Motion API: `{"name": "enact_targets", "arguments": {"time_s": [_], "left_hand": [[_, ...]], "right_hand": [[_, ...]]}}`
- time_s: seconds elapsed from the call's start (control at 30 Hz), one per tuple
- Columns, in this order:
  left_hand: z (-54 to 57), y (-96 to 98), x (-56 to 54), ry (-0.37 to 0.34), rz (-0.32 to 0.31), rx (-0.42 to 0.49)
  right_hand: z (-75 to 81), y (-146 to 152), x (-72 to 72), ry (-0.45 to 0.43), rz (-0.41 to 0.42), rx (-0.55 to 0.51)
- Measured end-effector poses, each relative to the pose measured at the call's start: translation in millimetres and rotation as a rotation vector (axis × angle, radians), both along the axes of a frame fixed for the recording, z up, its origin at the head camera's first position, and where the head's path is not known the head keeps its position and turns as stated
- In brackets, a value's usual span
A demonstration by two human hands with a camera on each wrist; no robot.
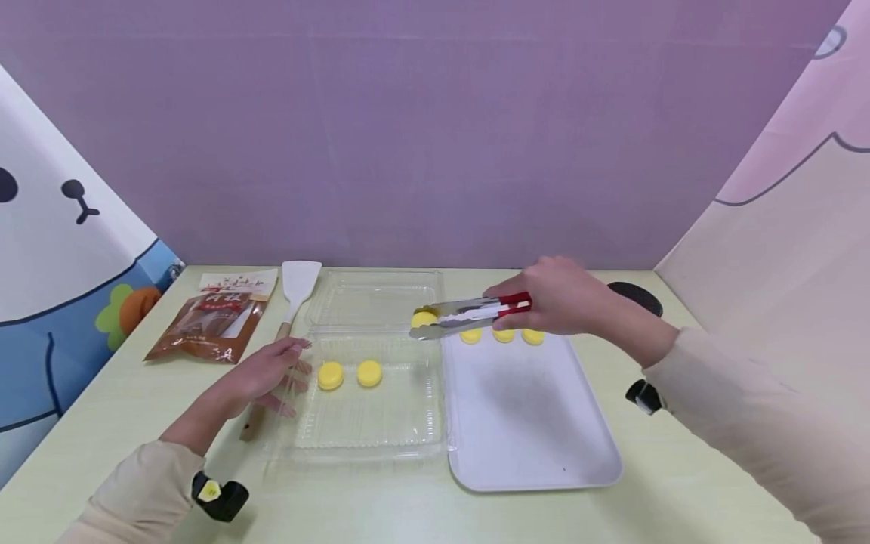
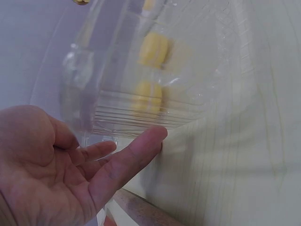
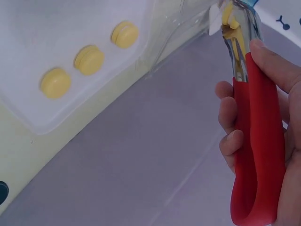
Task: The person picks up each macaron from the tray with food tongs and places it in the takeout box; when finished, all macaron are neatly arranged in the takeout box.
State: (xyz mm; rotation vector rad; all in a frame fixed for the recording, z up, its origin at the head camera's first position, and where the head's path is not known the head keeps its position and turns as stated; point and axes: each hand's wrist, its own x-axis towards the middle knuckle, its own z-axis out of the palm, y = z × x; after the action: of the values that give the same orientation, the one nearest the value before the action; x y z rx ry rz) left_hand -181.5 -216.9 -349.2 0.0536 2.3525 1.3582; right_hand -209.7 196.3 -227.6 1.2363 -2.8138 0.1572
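My right hand (image 1: pixel 560 296) grips red-handled metal tongs (image 3: pixel 256 141). Their tips pinch a yellow macaron (image 1: pixel 423 319) above the right side of an open clear plastic container (image 1: pixel 370 431). Inside the container two yellow macarons lie side by side, the left macaron (image 1: pixel 330 375) and the right macaron (image 1: pixel 369 373). My left hand (image 1: pixel 268 376) is at the container's left wall, its fingers extended; in the left wrist view the fingertips (image 2: pixel 153 136) meet the ribbed side. Three macarons (image 3: pixel 89 60) sit along the far edge of a white tray (image 1: pixel 530 431), partly hidden by my right hand in the head view.
Left of the container lie a white spatula (image 1: pixel 299 283) with a wooden handle and a brown snack packet (image 1: pixel 216 321). The container's lid (image 1: pixel 381 298) is folded back towards the purple wall. A black round object (image 1: pixel 636 297) stands behind my right forearm.
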Motion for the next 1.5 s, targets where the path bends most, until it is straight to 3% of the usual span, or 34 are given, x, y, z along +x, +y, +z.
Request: {"name": "enact_targets", "arguments": {"time_s": [0.27, 0.6, 0.83, 1.5], "left_hand": [[-0.7, -0.5, -0.3, 0.002, 0.002, 0.008], [-0.8, -1.4, 0.0, -0.001, -0.001, 0.011], [-0.8, -1.3, 0.2, 0.004, 0.000, -0.003], [-2.0, -0.9, 0.1, 0.002, 0.002, 0.014]], "right_hand": [[-11.5, -20.1, -0.8, -0.006, 0.019, 0.071], [-19.6, -41.0, 1.3, -0.079, -0.037, 0.176], [-28.0, -49.9, 1.7, -0.053, -0.020, 0.235], [-41.2, -59.8, 1.0, -0.034, -0.031, 0.261]]}}
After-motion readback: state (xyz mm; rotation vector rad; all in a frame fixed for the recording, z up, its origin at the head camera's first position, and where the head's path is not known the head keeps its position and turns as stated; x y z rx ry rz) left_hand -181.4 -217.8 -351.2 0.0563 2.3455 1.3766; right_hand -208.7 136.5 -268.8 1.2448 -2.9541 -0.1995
